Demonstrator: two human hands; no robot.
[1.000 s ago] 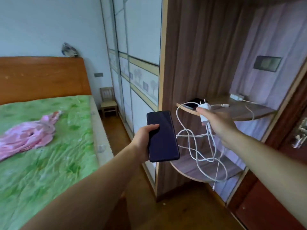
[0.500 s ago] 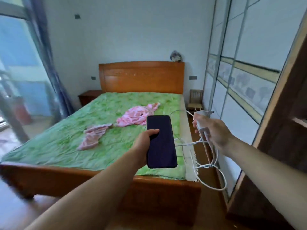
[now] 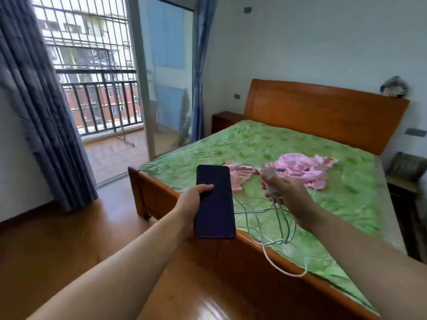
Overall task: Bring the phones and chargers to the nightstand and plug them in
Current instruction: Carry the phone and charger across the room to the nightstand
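Observation:
My left hand (image 3: 191,202) grips a dark phone (image 3: 215,202), screen up, held out in front of me over the bed's foot corner. My right hand (image 3: 286,195) is closed on white charger plugs (image 3: 270,179), and their white cables (image 3: 272,234) hang down in tangled loops below it. A wooden nightstand (image 3: 225,120) stands far off at the left of the headboard, beside the blue curtain. A wall socket (image 3: 237,96) sits above it.
A wooden bed (image 3: 231,250) with a green cover lies between me and the nightstand, pink clothes (image 3: 302,168) on it. A second dark stand (image 3: 402,181) is at the bed's right. Left of the bed runs wooden floor (image 3: 69,239) toward a balcony door (image 3: 166,77) and curtains.
The view has swung left from the wardrobe shelves to the bed and balcony door. Both hands keep the same hold on the phone and the chargers.

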